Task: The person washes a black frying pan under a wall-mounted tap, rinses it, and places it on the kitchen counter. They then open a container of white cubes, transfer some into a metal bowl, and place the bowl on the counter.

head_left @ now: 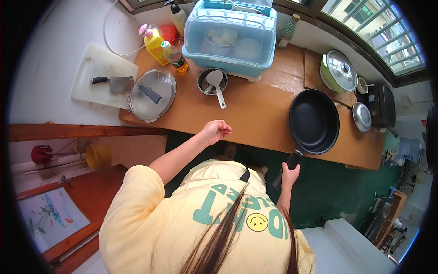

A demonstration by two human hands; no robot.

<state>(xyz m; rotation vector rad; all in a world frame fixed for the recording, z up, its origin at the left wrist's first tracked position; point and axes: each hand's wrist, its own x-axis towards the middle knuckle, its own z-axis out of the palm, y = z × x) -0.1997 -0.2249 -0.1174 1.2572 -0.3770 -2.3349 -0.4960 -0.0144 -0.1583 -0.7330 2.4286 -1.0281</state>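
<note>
Her right hand [290, 174] is wrapped tight around the handle of a black frying pan [314, 120] resting on the wooden counter [255, 114]. Her left hand [216, 131] hovers loosely curled, empty, near a ladle [216, 83].

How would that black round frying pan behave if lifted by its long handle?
The black round frying pan looks wide and probably front-heavy, so it may dip away from the right hand gripping its handle's end. Empty, nothing should spill. It sits flat on the wooden counter, so it likely slides rather than tips.
</note>
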